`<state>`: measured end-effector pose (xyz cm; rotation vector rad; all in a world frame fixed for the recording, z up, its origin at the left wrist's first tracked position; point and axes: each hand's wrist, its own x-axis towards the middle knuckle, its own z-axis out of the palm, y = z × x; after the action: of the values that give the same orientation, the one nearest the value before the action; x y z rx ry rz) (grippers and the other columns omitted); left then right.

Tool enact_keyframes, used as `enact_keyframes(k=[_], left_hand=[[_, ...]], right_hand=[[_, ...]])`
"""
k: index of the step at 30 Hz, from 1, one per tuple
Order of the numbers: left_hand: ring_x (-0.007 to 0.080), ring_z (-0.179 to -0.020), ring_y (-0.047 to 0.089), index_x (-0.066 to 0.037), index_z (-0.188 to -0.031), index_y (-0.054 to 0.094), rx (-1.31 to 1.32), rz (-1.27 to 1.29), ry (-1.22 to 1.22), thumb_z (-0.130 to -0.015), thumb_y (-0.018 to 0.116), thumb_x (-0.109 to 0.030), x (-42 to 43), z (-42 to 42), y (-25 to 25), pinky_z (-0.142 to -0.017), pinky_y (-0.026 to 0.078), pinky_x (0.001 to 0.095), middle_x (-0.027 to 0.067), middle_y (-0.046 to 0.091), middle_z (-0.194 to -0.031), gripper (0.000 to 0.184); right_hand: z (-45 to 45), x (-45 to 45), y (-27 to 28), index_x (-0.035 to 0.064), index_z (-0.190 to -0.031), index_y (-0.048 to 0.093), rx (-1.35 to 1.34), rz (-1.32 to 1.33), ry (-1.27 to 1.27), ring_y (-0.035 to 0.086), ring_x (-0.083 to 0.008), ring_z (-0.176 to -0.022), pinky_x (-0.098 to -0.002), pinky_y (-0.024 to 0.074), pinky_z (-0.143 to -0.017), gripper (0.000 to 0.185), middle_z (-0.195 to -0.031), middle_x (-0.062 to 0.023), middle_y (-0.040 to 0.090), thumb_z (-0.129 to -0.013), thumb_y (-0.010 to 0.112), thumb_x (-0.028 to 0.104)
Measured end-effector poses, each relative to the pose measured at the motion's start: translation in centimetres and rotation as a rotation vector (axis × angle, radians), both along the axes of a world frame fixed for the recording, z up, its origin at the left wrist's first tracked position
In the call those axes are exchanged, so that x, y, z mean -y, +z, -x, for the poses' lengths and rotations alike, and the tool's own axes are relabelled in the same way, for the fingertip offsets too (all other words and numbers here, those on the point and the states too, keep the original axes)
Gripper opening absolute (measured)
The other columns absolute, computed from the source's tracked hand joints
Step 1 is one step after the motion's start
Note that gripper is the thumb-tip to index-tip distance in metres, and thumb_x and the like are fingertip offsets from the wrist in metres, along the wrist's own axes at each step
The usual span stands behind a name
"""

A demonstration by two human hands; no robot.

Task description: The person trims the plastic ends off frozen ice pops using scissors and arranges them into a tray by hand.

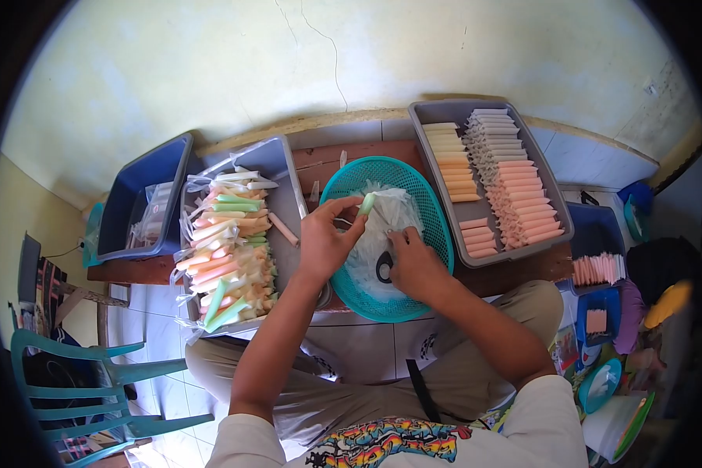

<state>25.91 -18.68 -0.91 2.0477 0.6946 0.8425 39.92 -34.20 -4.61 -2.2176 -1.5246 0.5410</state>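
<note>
Slim green plastic-wrapped stick (pixel 367 203) held above an oval teal perforated plastic basket (pixel 366 309).
Head view: the left hand (pixel 329 236) pinches the stick between thumb and fingers; the right hand (pixel 416 263) curls around black-handled scissors (pixel 379 267); a grey plastic tray (pixel 468 210) stands right.

Wearing a white shirt (pixel 491 451) here at the near edge, with short, roomy sleeves (pixel 550 413) ending near the elbow. Bursting across the front with a bold print (pixel 390 441): yellow, orange, red, a splash of blue, all in chunky graffiti-like shapes outlined in black! Going bare-armed below the sleeves. On to long, plain beige trousers (pixel 476 370), with a narrow dark strap (pixel 423 392) showing against them, just right of centre. Finishing farther out in black-and-white patterned footwear (pixel 427 347), too small to tell sock from shoe.
</note>
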Motion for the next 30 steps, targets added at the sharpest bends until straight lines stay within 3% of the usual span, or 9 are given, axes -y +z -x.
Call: enact_keyframes(k=[5, 15, 17, 21, 24, 27, 30], left_hand=[[0.0167, -0.09, 0.077, -0.003, -0.123, 0.078, -0.016, -0.029, -0.003, -0.091, 0.084, -0.008, -0.1, -0.1, 0.0, -0.08, 0.063, 0.032, 0.0104, 0.08, -0.103, 0.033], [0.0166, -0.09, 0.077, -0.003, -0.123, 0.078, 0.013, -0.001, 0.007, -0.091, 0.083, -0.008, 0.0, 0.0, 0.1, -0.083, 0.063, 0.0322, 0.0111, 0.079, -0.103, 0.033], [0.0167, -0.09, 0.077, -0.003, -0.123, 0.078, 0.032, -0.023, 0.005, -0.091, 0.083, -0.007, -0.1, 0.0, -0.3, -0.083, 0.063, 0.0323, 0.011, 0.079, -0.103, 0.033], [0.0186, -0.086, 0.078, -0.003, -0.12, 0.078, 0.088, -0.028, 0.018, -0.088, 0.083, -0.004, 0.1, 0.0, -0.2, -0.079, 0.064, 0.0322, 0.0127, 0.078, -0.102, 0.032], [0.0157, -0.092, 0.076, -0.003, -0.123, 0.078, 0.1, -0.013, 0.002, -0.092, 0.081, -0.005, 0.0, -0.1, 0.3, -0.085, 0.062, 0.0316, 0.0097, 0.079, -0.104, 0.031], [0.0169, -0.086, 0.077, -0.004, -0.121, 0.078, 0.2, 0.018, 0.055, -0.09, 0.081, -0.003, -0.5, -0.1, 0.5, -0.078, 0.063, 0.0321, 0.0114, 0.077, -0.102, 0.031], [0.0159, -0.085, 0.076, -0.004, -0.12, 0.079, 0.211, 0.0, 0.097, -0.091, 0.081, -0.003, -1.5, 0.1, 1.0, -0.078, 0.062, 0.0311, 0.0106, 0.077, -0.101, 0.03]], right_hand=[[0.5, -0.1, -1.4, -0.0057, -0.146, 0.044, -0.004, -0.098, -0.014, 0.069, -0.0544, -0.101, -0.0558, 0.0605, -0.088, 0.068, -0.125, -0.0311, 0.055, -0.085, 0.072, 0.007], [0.8, -1.5, -0.9, -0.0085, -0.152, 0.038, -0.02, -0.006, -0.065, 0.068, -0.0564, -0.105, -0.0589, 0.0576, -0.094, 0.07, -0.126, -0.0353, 0.054, -0.088, 0.065, 0.005], [0.3, -1.3, -1.0, -0.0083, -0.154, 0.039, -0.05, -0.024, -0.091, 0.066, -0.0544, -0.111, -0.0553, 0.0566, -0.098, 0.085, -0.127, -0.0319, 0.058, -0.081, 0.077, 0.01], [-0.6, -0.4, 0.4, -0.0084, -0.153, 0.042, -0.11, -0.063, -0.051, 0.065, -0.0502, -0.116, -0.0528, 0.055, -0.101, 0.086, -0.126, -0.0307, 0.06, -0.078, 0.079, 0.012], [-1.3, 0.0, 1.8, -0.0071, -0.153, 0.046, -0.176, -0.101, -0.013, 0.065, -0.0452, -0.115, -0.0498, 0.0541, -0.101, 0.087, -0.125, -0.028, 0.062, -0.076, 0.08, 0.014], [-1.4, 0.5, 3.6, -0.0048, -0.156, 0.044, -0.202, -0.113, 0.032, 0.066, -0.0452, -0.113, -0.0476, 0.0532, -0.103, 0.088, -0.129, -0.0272, 0.06, -0.08, 0.083, 0.015], [-1.4, 1.0, 4.6, 0.0004, -0.158, 0.045, -0.327, -0.172, 0.046, 0.067, -0.0389, -0.105, -0.0453, 0.0541, -0.097, 0.093, -0.122, -0.0215, 0.063, -0.08, 0.091, 0.025]])
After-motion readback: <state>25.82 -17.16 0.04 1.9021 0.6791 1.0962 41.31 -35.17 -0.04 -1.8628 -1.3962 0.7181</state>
